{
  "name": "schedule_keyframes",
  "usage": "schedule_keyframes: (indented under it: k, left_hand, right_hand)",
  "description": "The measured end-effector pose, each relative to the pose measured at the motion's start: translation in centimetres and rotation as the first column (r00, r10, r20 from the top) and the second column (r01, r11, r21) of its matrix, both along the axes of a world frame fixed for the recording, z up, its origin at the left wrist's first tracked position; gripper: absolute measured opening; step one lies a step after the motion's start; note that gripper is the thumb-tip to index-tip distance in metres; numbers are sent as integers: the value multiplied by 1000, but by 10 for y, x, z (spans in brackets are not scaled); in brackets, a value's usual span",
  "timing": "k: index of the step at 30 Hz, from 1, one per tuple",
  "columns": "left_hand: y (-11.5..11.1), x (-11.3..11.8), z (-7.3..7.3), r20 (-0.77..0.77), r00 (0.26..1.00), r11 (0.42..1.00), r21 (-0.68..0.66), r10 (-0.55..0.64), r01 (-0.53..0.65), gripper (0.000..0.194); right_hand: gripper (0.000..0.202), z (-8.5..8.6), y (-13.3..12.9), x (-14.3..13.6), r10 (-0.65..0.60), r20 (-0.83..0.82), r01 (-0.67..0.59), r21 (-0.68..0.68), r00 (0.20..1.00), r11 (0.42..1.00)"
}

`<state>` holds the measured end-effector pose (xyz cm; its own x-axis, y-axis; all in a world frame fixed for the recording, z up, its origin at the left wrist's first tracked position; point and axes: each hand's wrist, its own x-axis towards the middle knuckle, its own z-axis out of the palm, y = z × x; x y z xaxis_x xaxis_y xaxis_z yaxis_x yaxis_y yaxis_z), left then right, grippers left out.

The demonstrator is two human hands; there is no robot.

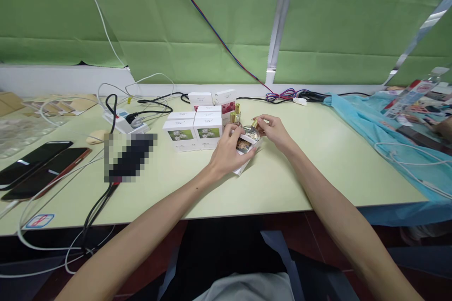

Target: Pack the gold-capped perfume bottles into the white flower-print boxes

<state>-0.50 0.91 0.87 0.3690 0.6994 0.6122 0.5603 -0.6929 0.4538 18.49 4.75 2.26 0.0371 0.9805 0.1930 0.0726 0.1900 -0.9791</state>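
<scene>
My left hand [226, 151] is wrapped round a small white box [243, 145] with a flower picture, which lies tilted on the table. At the box's far end is a round clear glass bottle [251, 132] with a gold cap [254, 122]. The fingers of my right hand [275, 132] pinch this bottle at its cap. How far the bottle sits inside the box is hidden. Just behind my left hand stand more bottles with gold caps [238, 109]. Several upright white boxes [181, 135] with flower pictures are grouped to the left.
A power strip [123, 121] with plugs and cables is at the back left. Two phones [49, 169] lie on the left of the table [282, 183]. Blue plastic sheeting [384, 136] covers the right side, with a labelled plastic bottle [413, 94] above it.
</scene>
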Motion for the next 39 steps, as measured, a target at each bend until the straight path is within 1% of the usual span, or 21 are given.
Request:
schedule_keyframes:
  k: [7,16,23,28,34,39]
  left_hand:
    - [0,-1,0,1,1000,1000,-2,3,-3,36]
    - [0,0,1,7,1000,1000,0,5,-5,37]
    - [1,0,-1,-1,1000,1000,7,6,-6,37]
    - [1,0,-1,-3,1000,1000,3,7,-7,37]
    - [1,-1,-1,0,1000,1000,10,5,-5,37]
    - [1,-1,0,0,1000,1000,3,1,-1,37]
  right_hand:
    - [40,-3,2,2,-5,8,4,33,1000,999]
    - [48,-8,5,4,-16,6,16,46,1000,999]
    - [47,-8,5,4,-23,-29,25,51,999,998]
    - [44,-7,3,4,-19,-16,20,52,1000,998]
    - [44,-5,3,3,-54,-19,55,41,998,998]
    - [44,-4,3,2,-56,-24,57,45,998,997]
